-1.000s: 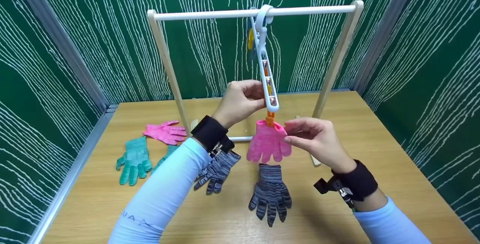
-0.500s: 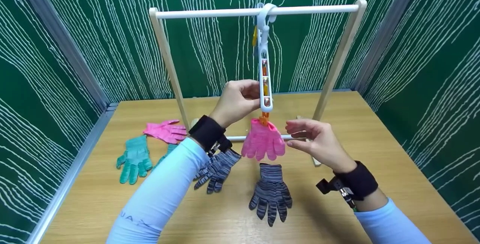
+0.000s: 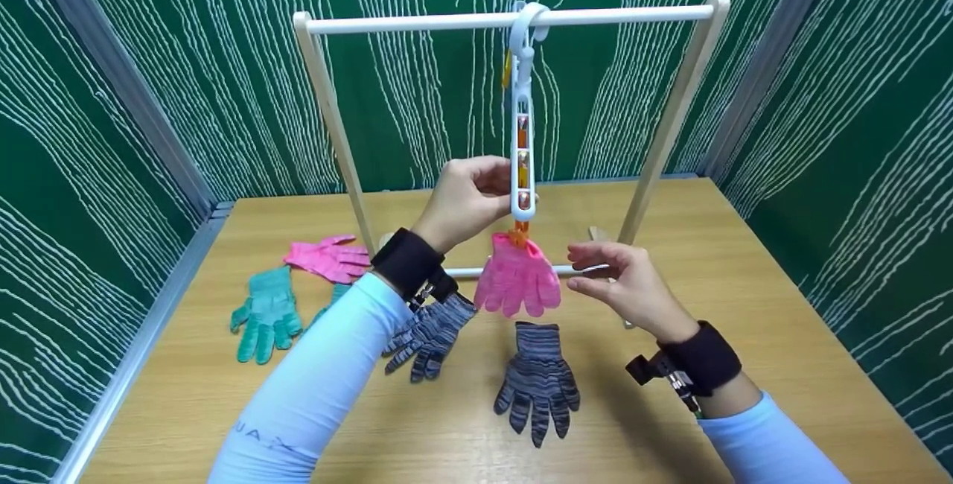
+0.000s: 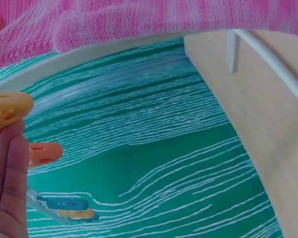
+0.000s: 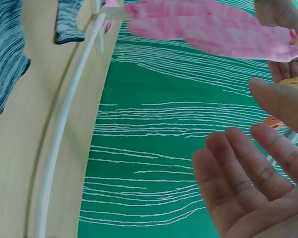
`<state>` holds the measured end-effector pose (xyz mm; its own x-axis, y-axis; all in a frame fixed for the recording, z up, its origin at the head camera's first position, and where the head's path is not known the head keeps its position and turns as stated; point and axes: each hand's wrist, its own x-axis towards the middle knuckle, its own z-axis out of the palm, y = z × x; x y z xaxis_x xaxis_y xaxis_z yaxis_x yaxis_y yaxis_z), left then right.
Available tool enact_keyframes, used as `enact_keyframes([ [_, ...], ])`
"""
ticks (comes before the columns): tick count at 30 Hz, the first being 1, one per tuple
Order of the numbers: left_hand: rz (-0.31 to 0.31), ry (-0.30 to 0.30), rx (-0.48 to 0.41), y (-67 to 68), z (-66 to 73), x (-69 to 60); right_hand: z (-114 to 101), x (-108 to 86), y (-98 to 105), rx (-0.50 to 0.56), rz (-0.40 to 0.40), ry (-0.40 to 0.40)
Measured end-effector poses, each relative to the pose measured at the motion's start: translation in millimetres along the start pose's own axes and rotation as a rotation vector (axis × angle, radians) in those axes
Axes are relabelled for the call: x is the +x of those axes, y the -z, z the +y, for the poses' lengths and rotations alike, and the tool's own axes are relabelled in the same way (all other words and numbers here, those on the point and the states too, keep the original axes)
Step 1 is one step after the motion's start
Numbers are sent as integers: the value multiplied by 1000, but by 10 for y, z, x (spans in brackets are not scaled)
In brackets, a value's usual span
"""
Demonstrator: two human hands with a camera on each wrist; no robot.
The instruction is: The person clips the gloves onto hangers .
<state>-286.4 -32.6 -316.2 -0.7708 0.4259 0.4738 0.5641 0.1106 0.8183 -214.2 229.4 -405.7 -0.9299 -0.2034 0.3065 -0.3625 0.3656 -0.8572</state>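
Observation:
A pink glove [image 3: 517,279] hangs from an orange clip [image 3: 520,231] at the near end of a pale hanger [image 3: 523,126]. My left hand [image 3: 465,197] is at the hanger's left side, some fingers hidden behind it; in the left wrist view its extended fingers [image 4: 12,173] touch a yellow clip [image 4: 10,109]. To the right of the pink glove, my right hand [image 3: 625,283] stands apart from it, thumb and fingers spread and holding nothing. The right wrist view shows that palm [image 5: 268,198] below the pink glove [image 5: 213,29].
The hanger hooks over a white rail [image 3: 417,22] on a wooden frame. On the table [image 3: 447,439] lie two grey striped gloves [image 3: 537,380], [image 3: 432,339], another pink glove [image 3: 327,259], a green glove [image 3: 266,313] and part of a second green one, partly covered by my left arm.
The hanger's near end and the clipped pink glove have swung left, away from my right fingers, which were at the glove's edge. My left hand has shifted slightly left.

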Motion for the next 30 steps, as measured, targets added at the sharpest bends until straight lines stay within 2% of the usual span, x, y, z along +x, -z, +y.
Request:
enact_keyframes([
  [9,-2,10,16,17,8,-4,137,4,-66,-129,-39,-53],
  [20,-2,21,4,22,8,-10,278,10,-173,-137,-97,-59],
  [30,-3,11,18,30,19,-15,371,10,-283,-220,-141,-53],
])
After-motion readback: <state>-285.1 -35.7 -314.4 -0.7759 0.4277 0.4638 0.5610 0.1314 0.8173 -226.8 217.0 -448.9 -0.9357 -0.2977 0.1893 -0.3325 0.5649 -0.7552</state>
